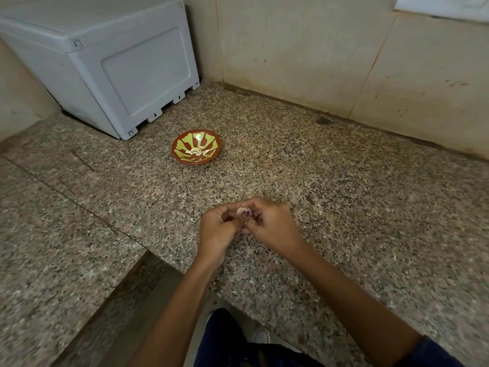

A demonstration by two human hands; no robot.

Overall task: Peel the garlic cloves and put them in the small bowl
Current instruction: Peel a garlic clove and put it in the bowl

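Note:
A small red bowl with a yellow-green pattern sits on the speckled granite counter, with a few pale peeled garlic cloves at its bottom. Nearer to me, my left hand and my right hand meet above the counter. Both pinch one small garlic clove with papery skin between their fingertips. Most of the clove is hidden by the fingers. The hands are well in front of the bowl, a little to its right.
A grey plastic box stands at the back left against the wall. Beige walls close the counter at the back and right. A small scrap of peel lies right of my hands. The counter's front edge steps down at lower left.

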